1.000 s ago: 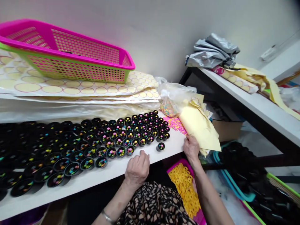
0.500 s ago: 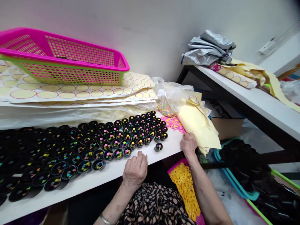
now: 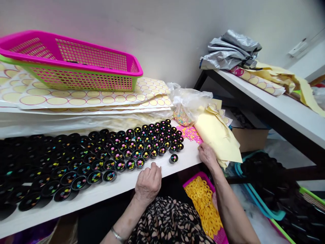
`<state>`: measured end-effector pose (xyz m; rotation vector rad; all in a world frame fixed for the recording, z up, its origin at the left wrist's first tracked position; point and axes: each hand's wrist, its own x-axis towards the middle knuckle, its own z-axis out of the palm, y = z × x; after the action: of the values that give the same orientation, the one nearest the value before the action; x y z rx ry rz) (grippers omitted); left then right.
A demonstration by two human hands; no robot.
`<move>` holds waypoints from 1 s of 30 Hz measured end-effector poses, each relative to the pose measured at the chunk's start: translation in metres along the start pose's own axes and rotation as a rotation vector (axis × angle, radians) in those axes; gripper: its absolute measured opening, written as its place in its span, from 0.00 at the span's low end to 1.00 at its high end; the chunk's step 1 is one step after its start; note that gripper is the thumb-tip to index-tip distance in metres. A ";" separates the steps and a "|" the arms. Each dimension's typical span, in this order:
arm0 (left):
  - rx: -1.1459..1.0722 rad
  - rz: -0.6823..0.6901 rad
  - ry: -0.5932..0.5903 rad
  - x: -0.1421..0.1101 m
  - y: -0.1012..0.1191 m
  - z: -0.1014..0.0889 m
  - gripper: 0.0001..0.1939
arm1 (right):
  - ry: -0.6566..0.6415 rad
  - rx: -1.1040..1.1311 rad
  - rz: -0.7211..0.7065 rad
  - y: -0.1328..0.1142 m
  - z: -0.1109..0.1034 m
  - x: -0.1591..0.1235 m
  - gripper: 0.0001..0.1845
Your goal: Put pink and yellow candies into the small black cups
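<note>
My left hand [image 3: 148, 182] rests at the front edge of the white table, fingers curled in; whatever they may hold is hidden. Just beyond it stand rows of small black cups [image 3: 130, 165] with coloured beads inside. One black cup [image 3: 173, 158] sits apart from the rows, between my two hands. At the table's right end my right hand [image 3: 207, 154] is closed, its fingertips beside a spread of pink and yellow beads [image 3: 190, 134]. I cannot make out whether anything is in its fingers.
A pink and green basket [image 3: 88, 73] stands on sheets of round stickers [image 3: 104, 101] at the back. Yellow paper [image 3: 215, 135] and a plastic bag of beads [image 3: 183, 117] lie right. Below is a basket of yellow rings [image 3: 203, 203]; a white shelf [image 3: 274, 98] juts in right.
The view has shifted slightly, moving the table and cups a little to the right in the picture. Both hands keep nearly the same place and shape.
</note>
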<state>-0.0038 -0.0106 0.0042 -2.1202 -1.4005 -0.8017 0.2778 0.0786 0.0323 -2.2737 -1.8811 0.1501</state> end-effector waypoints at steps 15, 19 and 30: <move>-0.025 -0.024 -0.030 -0.007 0.003 0.002 0.07 | 0.149 0.070 -0.083 0.005 0.007 -0.010 0.12; -0.037 -0.040 -0.062 -0.012 0.006 -0.001 0.06 | 0.091 -0.013 -0.090 0.010 0.008 -0.011 0.13; -0.119 -0.064 -0.059 -0.008 0.002 -0.005 0.04 | -0.128 0.226 0.025 -0.010 -0.001 0.008 0.12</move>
<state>-0.0059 -0.0198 0.0021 -2.2148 -1.4914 -0.8735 0.2698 0.0884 0.0355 -2.1801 -1.7914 0.4965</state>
